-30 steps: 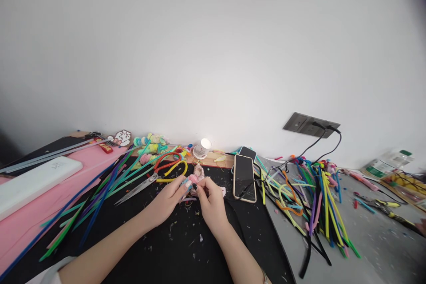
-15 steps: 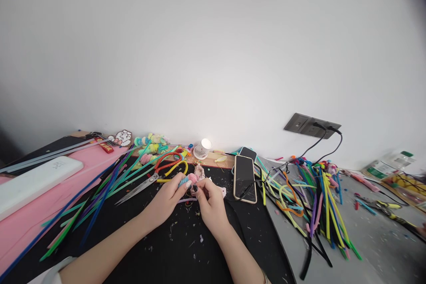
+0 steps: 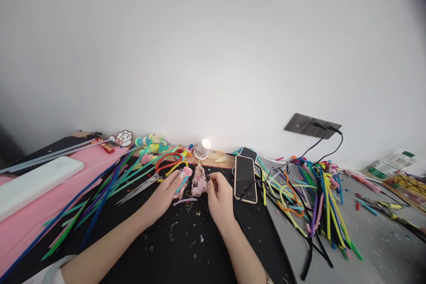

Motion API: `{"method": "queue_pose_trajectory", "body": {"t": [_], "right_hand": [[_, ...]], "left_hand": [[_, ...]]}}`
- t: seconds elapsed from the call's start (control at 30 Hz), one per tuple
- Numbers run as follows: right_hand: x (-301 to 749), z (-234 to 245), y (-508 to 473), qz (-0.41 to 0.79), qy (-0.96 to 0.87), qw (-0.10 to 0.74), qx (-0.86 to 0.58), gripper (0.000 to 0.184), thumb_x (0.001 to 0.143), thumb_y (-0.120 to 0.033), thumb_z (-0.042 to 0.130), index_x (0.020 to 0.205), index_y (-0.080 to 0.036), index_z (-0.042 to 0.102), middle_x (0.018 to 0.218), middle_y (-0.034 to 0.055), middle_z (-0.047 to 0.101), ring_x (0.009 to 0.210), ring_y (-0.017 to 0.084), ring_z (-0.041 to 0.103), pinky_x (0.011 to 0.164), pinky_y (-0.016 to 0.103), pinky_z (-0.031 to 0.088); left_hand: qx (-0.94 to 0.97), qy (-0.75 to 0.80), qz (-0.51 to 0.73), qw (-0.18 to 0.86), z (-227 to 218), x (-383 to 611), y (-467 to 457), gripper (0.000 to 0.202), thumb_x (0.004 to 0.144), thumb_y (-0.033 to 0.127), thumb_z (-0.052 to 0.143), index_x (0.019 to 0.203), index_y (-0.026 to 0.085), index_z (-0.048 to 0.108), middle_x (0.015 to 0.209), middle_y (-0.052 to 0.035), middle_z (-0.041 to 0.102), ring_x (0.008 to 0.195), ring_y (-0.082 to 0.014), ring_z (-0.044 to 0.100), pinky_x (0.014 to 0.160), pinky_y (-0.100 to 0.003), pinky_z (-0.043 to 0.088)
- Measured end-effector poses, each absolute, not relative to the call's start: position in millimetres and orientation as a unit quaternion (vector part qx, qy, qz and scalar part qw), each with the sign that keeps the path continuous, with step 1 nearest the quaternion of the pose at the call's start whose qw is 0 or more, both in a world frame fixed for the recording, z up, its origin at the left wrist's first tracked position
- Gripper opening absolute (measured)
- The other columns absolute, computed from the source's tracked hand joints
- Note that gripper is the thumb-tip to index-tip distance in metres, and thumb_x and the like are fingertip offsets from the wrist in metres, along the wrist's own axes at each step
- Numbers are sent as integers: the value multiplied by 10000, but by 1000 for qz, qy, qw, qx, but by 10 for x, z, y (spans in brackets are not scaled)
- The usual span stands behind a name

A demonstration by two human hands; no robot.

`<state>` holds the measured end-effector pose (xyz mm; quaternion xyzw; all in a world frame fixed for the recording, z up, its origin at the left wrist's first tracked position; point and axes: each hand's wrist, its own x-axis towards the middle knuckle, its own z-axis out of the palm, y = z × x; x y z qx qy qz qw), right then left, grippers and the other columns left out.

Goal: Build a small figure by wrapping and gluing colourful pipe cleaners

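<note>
My left hand (image 3: pixel 163 199) is closed round a small fuzzy pink and blue pipe-cleaner piece (image 3: pixel 183 178), held above the black mat. Beside it, my right hand (image 3: pixel 220 199) has its fingers curled at the handle end of a pale pink hot glue gun (image 3: pixel 199 183), whose nozzle points away toward the wall. The grip on the handle is partly hidden by the fingers. A short lilac pipe cleaner (image 3: pixel 185 201) lies on the mat between the hands. Left of my left hand are large scissors (image 3: pixel 151 179) with red and yellow handles.
Loose pipe cleaners (image 3: pixel 100 195) spread over pink sheets at left, beside a long white box (image 3: pixel 40 184). A paper cup (image 3: pixel 203 148) stands by the wall. Two phones (image 3: pixel 245 179) lie right of centre. A pipe-cleaner bundle (image 3: pixel 328 204), pliers (image 3: pixel 382 206) and cables are farther right.
My hands have moved apart. The right one has left the pipe-cleaner piece and gone to the glue gun's handle; the left one keeps the piece, now tilted more upright.
</note>
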<state>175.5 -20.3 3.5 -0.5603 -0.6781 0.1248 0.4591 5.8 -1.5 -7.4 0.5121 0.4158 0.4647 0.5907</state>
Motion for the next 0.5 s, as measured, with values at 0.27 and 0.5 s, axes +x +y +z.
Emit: {"method": "queue_pose_trajectory", "body": {"t": [0.27,0.5], "right_hand": [[1805,-47,-182,44,-671,230,-704,404,656,-169,529,1058,-185,561,1046,123,602,967,316,527,804,432,345],[1825,-32,-156,75,-663,249,-702,413,676,-162,569,1087,-199,588,1032,119,646,993,316,560,816,412,357]], "left_hand": [[363,329,483,726,16,87,-38,281,862,466,546,828,197,475,651,72,431,473,-42,278,495,-173,336],[349,336,510,711,24,78,-28,334,826,476,598,758,180,459,639,72,435,469,-30,280,498,-171,357]]}}
